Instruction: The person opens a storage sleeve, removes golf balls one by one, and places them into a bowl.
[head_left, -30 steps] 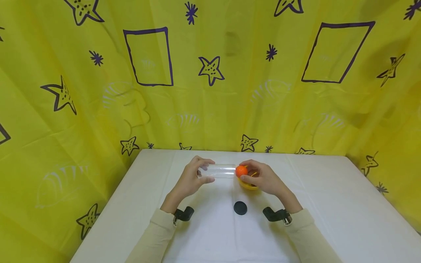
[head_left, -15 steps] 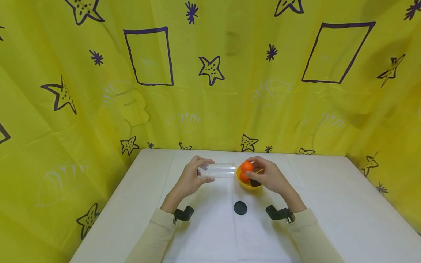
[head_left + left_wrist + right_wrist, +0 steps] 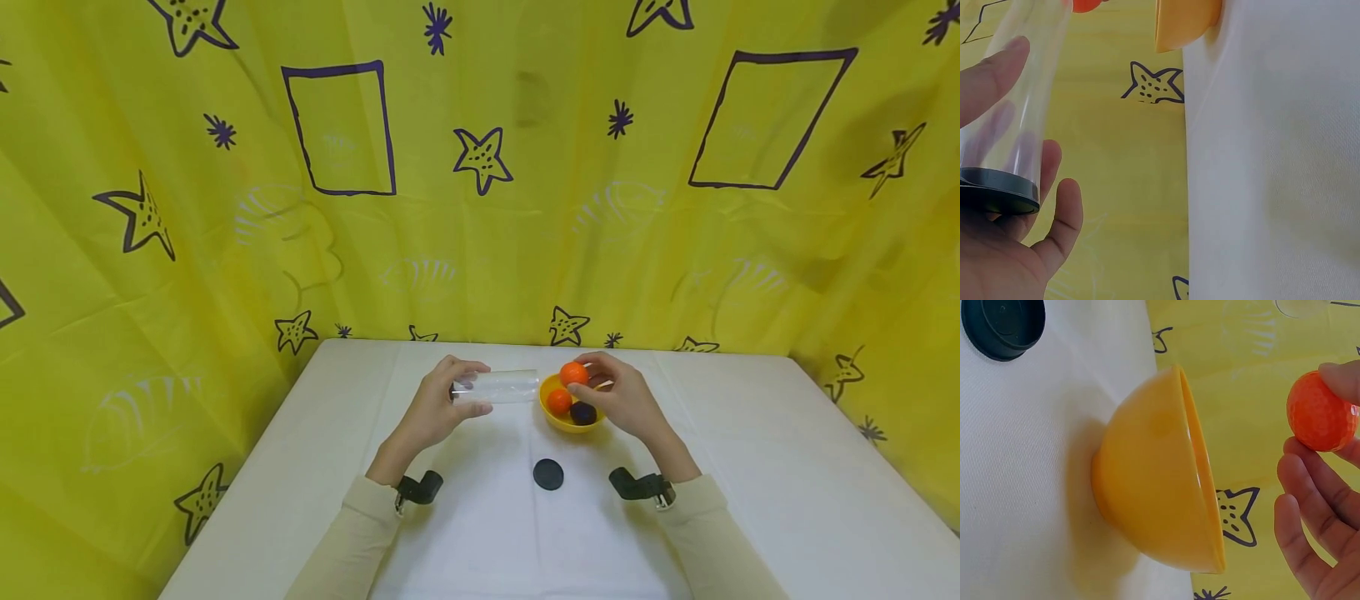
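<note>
My left hand [image 3: 437,406] grips a clear plastic tube [image 3: 502,387] by its black-capped end [image 3: 1000,187], holding it sideways above the table. The tube's other end faces right, and I see nothing inside it. My right hand [image 3: 618,394] pinches an orange golf ball [image 3: 1321,412] between thumb and fingers, over a yellow bowl [image 3: 1154,475]. Inside the bowl lie another orange ball [image 3: 558,402] and a dark ball [image 3: 583,413]. A gap separates the pinched ball from the tube's right end.
A round black lid [image 3: 548,474] lies on the white table [image 3: 480,533], in front of the bowl. Behind the table hangs a yellow curtain [image 3: 525,250] with star drawings.
The right hand has carried its orange ball away from the tube's end, to the right and slightly up, exposing the balls in the bowl. The left hand and tube stay nearly still.
</note>
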The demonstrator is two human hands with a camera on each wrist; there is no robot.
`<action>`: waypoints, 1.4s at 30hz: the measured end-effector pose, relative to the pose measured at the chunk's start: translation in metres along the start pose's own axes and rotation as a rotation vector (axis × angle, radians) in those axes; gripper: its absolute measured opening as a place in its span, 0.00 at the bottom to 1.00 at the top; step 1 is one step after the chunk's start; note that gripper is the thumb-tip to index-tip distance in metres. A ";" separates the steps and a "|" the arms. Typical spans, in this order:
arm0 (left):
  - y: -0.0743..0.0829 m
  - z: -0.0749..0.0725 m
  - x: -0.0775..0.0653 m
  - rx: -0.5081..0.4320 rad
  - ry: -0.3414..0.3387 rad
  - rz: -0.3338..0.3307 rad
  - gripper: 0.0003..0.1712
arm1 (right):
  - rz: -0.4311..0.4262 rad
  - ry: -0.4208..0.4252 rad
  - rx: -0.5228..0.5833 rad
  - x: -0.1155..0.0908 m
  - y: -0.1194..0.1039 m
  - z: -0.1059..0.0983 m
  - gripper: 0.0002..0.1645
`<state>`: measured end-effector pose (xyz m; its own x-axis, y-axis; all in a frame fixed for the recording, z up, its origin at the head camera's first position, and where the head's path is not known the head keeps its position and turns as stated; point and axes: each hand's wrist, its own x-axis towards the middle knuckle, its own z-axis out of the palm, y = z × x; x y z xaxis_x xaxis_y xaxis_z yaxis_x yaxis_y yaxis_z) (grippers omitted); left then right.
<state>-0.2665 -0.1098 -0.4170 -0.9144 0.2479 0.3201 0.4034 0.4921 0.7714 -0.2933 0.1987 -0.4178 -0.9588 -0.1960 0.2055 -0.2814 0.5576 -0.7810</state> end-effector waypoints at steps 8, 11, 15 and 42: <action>0.001 0.000 0.000 -0.010 -0.002 -0.013 0.30 | 0.037 0.033 -0.020 0.001 0.006 -0.001 0.28; 0.002 0.000 -0.001 -0.019 -0.004 -0.018 0.29 | 0.048 0.041 -0.030 0.002 0.008 -0.001 0.29; 0.002 0.000 -0.001 -0.021 -0.009 -0.023 0.29 | 0.065 0.058 -0.039 0.003 0.010 -0.001 0.29; 0.001 -0.001 -0.002 -0.048 -0.024 -0.056 0.29 | 0.109 0.102 -0.095 0.004 0.041 0.008 0.32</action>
<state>-0.2641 -0.1106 -0.4165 -0.9343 0.2413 0.2624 0.3486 0.4653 0.8136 -0.3087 0.2146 -0.4534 -0.9815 -0.0495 0.1851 -0.1728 0.6461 -0.7434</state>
